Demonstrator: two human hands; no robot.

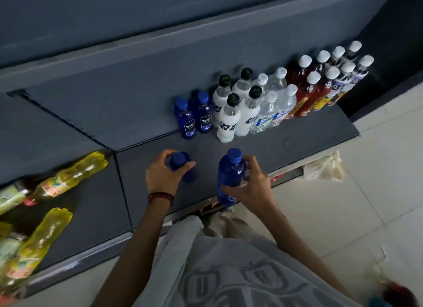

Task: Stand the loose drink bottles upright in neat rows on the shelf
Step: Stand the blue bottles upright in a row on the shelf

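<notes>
Near left, yellow bottles [41, 242] lie on their sides, yellow drink inside, not yet stood up. Now the action, two at once! The right hand [251, 185] wraps its fingers round a blue bottle [230, 176], cap up, at the near edge of the shelf [297, 135]. Just left, the left hand [163, 171] curls round the shoulder of a second blue bottle [183, 167], also upright. I can't tell whether either base is down. This looks like the placing step. Next, both want setting in line before the two standing blue bottles [185, 119]. Farther right run the rows: milky white drinks [229, 121] under black caps, clear bottles [270, 110], then red bottles [304, 96].
</notes>
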